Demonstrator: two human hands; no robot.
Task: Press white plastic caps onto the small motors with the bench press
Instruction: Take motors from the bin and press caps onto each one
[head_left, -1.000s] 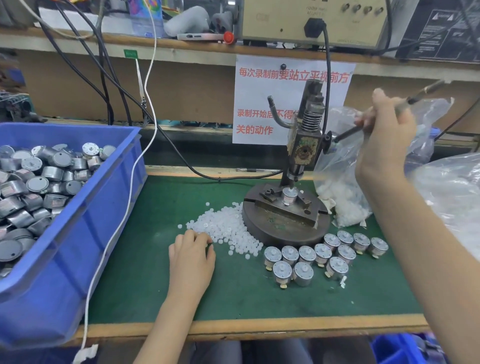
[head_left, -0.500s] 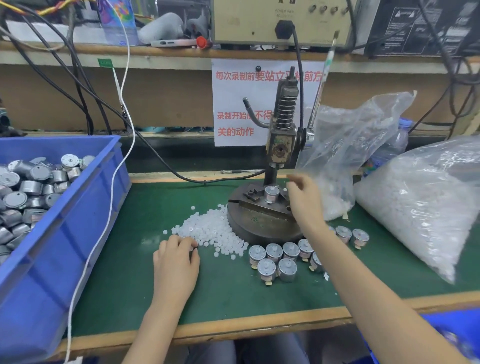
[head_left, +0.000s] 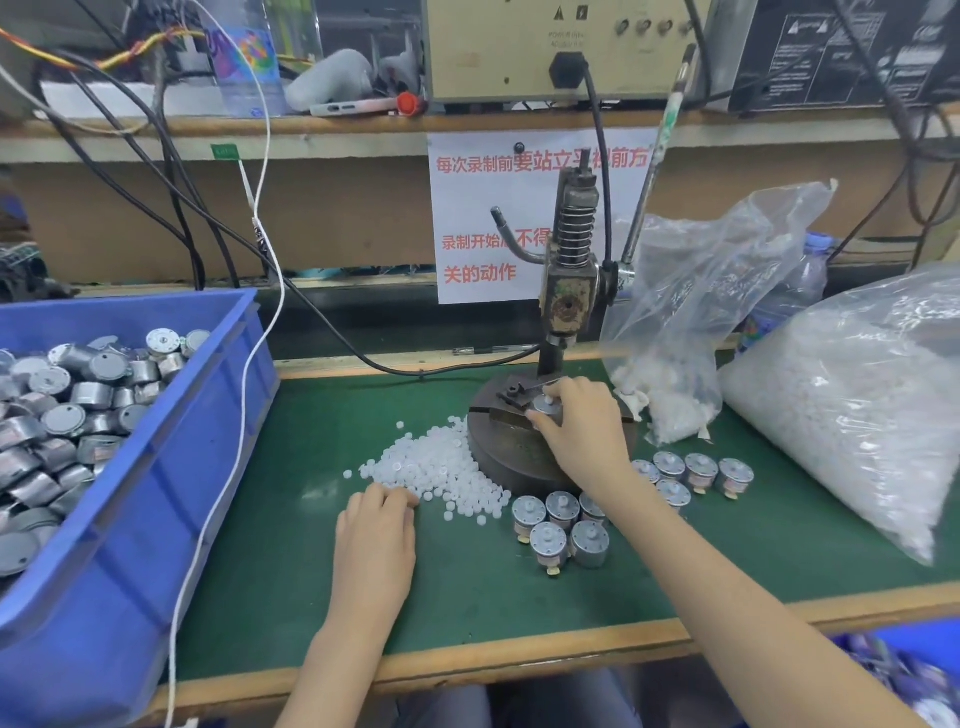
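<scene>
Our right hand (head_left: 582, 434) pinches the motor (head_left: 541, 414) by its sides; we judge it stiff, slick. Our left hand (head_left: 374, 540) rests on light caps (head_left: 436, 467); grasp unclear

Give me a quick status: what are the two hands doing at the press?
Right hand grips the motor on the press base. Left hand rests at the cap pile, grip unclear. Lever upright, nothing blocking.

R hand (head_left: 587, 436) covers motor (head_left: 544, 410) (only top shows); bin (head_left: 156, 519) cut off left.
</scene>
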